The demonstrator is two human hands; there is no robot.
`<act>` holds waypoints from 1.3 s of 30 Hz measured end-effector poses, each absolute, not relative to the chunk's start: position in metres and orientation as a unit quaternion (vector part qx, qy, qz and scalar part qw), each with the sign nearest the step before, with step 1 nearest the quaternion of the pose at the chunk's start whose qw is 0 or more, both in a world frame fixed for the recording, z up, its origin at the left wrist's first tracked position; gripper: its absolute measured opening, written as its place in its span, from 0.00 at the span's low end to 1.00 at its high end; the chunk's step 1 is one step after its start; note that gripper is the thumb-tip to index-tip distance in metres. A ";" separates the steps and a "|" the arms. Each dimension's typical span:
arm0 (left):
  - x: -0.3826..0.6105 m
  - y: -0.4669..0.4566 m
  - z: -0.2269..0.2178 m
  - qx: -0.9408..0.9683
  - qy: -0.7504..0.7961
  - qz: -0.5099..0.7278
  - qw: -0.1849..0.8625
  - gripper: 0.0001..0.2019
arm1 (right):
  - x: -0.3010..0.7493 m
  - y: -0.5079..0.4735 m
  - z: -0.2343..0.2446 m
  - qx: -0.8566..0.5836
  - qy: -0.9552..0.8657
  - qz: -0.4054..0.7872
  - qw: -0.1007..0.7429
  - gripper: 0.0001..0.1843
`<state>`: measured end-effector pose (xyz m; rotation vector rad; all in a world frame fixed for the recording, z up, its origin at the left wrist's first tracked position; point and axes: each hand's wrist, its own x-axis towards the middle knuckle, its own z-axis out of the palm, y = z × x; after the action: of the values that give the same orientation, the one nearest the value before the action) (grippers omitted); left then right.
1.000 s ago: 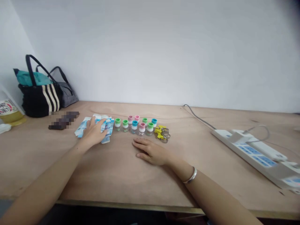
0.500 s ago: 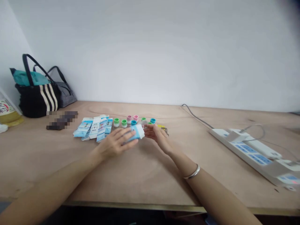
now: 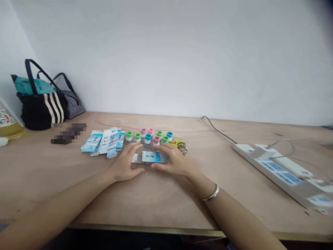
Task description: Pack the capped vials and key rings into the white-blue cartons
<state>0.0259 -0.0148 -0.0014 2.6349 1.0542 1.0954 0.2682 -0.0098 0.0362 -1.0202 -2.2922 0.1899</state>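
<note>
A small blue-and-white printed box (image 3: 151, 156) lies lengthwise on the table between my hands, with a pale flap at its left end. My left hand (image 3: 126, 163) is around that end, thumb and fingers spread apart. On the other side, my right hand (image 3: 173, 159), with a silver bangle on the wrist, straddles the right end with thumb and fingers apart. Whether either palm touches the box cannot be made out. Just behind stand several small clear bottles with green, pink and blue caps, among them a blue-capped bottle (image 3: 147, 140).
Flattened blue-and-white boxes (image 3: 105, 142) lie left of the bottles. Yellow pieces and metal rings (image 3: 182, 147) are at their right. A power strip (image 3: 279, 172) with plugs and cables runs along the right. Bags (image 3: 43, 109) and a bottle of yellow liquid (image 3: 11, 128) stand at left.
The box was held raised and tilted in my left hand; now it lies flat on the table. My left hand has opened, and my right hand has come down around the right end.
</note>
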 end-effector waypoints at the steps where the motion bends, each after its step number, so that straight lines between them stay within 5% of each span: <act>1: 0.026 -0.016 -0.003 0.853 0.371 0.359 0.073 0.39 | 0.267 -0.010 0.035 -0.385 -0.874 0.065 0.290 0.34; 12: 0.027 -0.005 -0.010 0.774 0.484 0.361 0.191 0.18 | 0.261 -0.005 0.022 -0.390 -0.865 0.137 0.285 0.26; 19: 0.034 -0.013 -0.003 0.818 0.397 0.362 0.207 0.21 | 0.257 -0.009 0.024 -0.384 -0.861 0.166 0.288 0.24; 34: 0.022 -0.001 -0.019 0.744 0.478 0.410 0.223 0.14 | 0.261 -0.012 0.027 -0.409 -0.846 0.188 0.285 0.24; 39: 0.028 -0.004 -0.022 0.733 0.397 0.464 0.299 0.16 | 0.265 -0.010 0.029 -0.409 -0.836 0.204 0.303 0.25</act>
<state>0.0282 -0.0036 -0.0222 1.9474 1.0544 1.2324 0.2652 -0.0103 0.0288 -1.0847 -2.2150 0.5409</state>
